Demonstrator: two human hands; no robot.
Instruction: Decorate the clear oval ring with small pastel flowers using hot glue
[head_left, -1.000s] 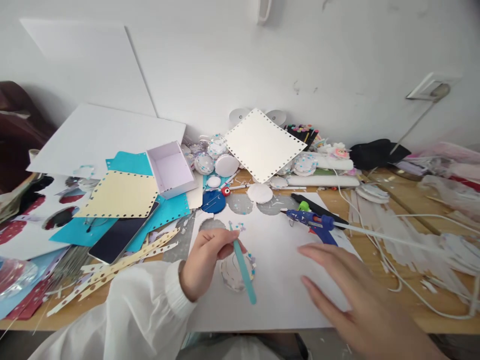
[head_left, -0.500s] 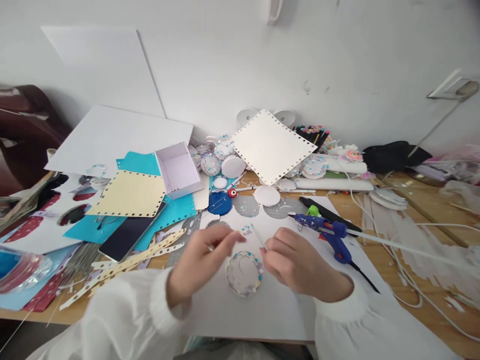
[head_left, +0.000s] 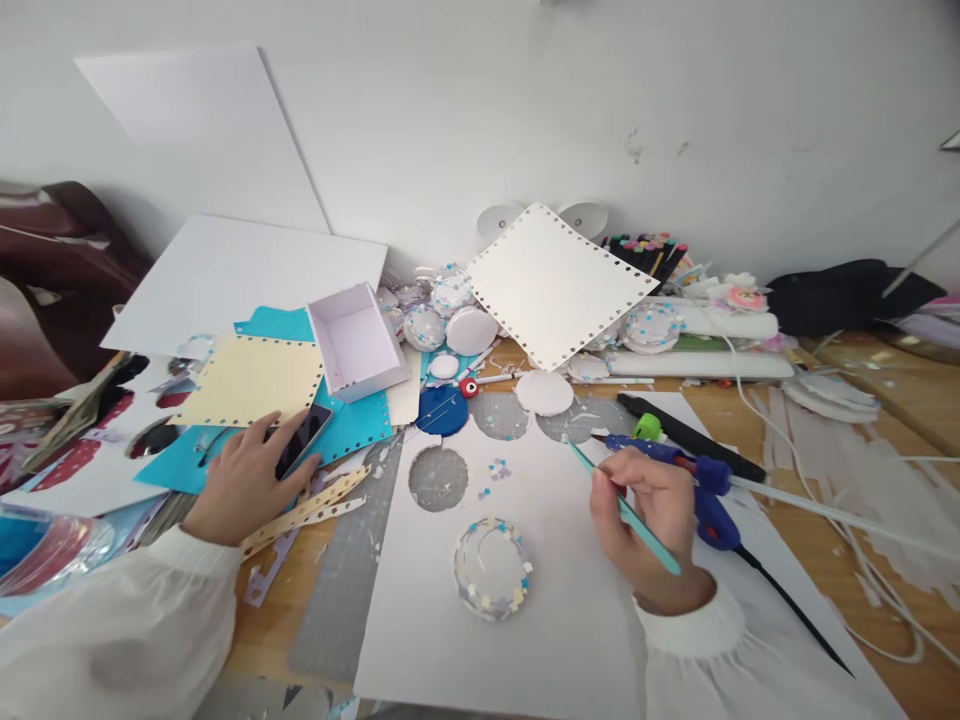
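My left hand (head_left: 244, 480) lies spread over the dark phone (head_left: 304, 440), fingers apart, holding nothing. In my right hand (head_left: 646, 525) is a slim teal tweezers-like tool (head_left: 646, 535), its narrow tip pointing up and left over the white sheet (head_left: 570, 600). Between the hands lies a round white disc (head_left: 492, 568) ringed with small blue, cream and lilac star shapes. Just beyond it, a few loose tiny star pieces (head_left: 498, 468) are scattered on the sheet. A plain white disc (head_left: 544, 393) rests at the sheet's far side.
A blue glue gun (head_left: 709, 485) with its cord lies right of my right hand. Behind stand a lilac open box (head_left: 356, 340) and a cream card with punched edges (head_left: 562, 285). Several decorated discs (head_left: 425, 327) are piled at the back. Yellow card (head_left: 251, 380) overlaps blue sheets on the left.
My left hand has moved left from beside the decorated disc onto the phone and spread out. My right hand has shifted right and turned, showing the teal tool's length. The view has shifted slightly.
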